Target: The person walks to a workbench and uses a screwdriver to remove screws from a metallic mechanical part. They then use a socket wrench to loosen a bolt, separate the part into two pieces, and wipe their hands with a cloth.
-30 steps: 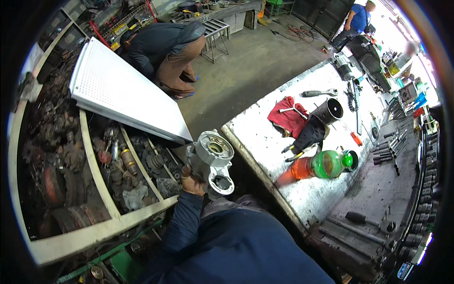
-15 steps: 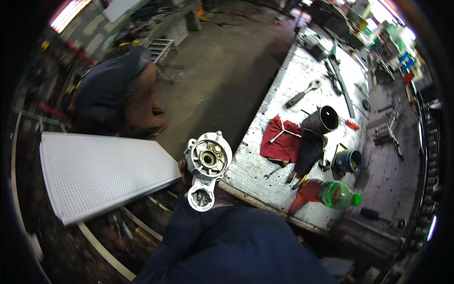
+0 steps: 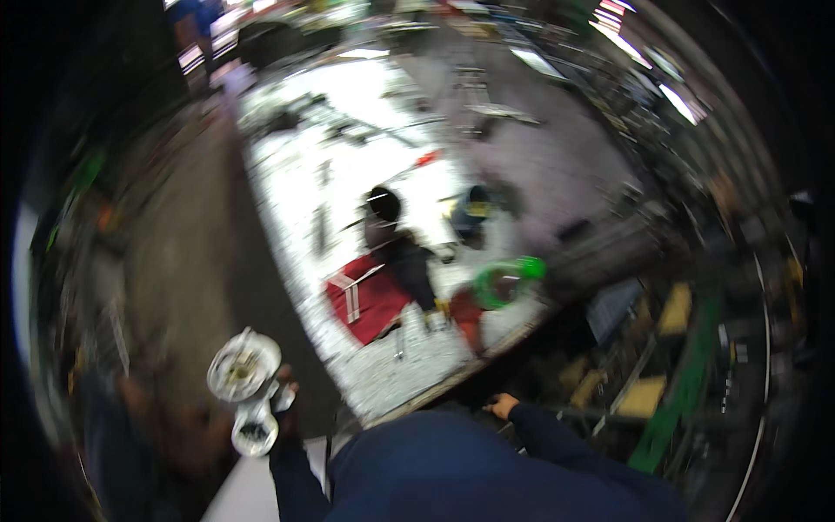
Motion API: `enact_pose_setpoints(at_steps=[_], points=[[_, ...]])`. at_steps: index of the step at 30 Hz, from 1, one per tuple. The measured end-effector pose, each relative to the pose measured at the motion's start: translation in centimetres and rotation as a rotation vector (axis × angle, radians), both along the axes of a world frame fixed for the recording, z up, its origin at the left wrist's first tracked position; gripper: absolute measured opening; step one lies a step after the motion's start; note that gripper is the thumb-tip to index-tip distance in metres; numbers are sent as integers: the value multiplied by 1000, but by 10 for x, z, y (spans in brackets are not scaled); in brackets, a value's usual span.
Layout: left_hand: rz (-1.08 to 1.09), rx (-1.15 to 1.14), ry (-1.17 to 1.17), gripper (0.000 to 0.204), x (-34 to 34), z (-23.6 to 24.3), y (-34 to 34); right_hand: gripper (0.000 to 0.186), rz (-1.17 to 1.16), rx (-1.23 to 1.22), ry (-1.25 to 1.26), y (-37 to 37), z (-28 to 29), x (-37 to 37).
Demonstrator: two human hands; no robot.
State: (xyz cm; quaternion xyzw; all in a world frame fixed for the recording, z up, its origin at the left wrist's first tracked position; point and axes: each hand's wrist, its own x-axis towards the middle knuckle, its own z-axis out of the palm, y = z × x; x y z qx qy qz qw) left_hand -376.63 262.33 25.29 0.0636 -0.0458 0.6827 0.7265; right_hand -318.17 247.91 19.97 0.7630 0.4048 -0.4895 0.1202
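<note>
At the lower left, my left hand (image 3: 285, 389) is closed around the side of a silver cast-metal housing (image 3: 246, 370). The part has a wide round opening with a hub inside and a smaller ring (image 3: 255, 433) at its lower end. Motion smears its finer details. My right hand (image 3: 500, 405) is low beside the near edge of the workbench (image 3: 383, 383). Its fingers are small and blurred, so whether they grip anything cannot be made out.
On the metal-topped bench lie a red cloth (image 3: 365, 317) with a Y-shaped wrench (image 3: 352, 291), a dark cylinder (image 3: 383, 205), a blue can (image 3: 470, 217) and a green-capped bottle (image 3: 500, 285). A blurred person (image 3: 165, 426) is at the lower left. Shelving (image 3: 644, 396) stands right.
My view has swung right, so the bench now appears further left. The housing stays in my left hand, now lower left in view. My right hand has come into view.
</note>
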Motion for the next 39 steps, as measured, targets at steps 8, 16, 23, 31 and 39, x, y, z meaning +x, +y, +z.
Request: enact_pose_setpoints(at_steps=[8,16,23,31,39], points=[[-16,-75,290,62,13,23,62,43,-625,343,-136,-50,24,66],[-69,80,402,61,134,118,149,46,-951,426,-64,-36,59,174],[-62,153,434,60,286,168,159,44,-867,645,-191,21,51,365],[-31,177,470,61,389,202,155,47,-737,723,-161,82,80,484],[-32,249,458,62,420,227,161,44,-696,841,-139,118,136,537]])
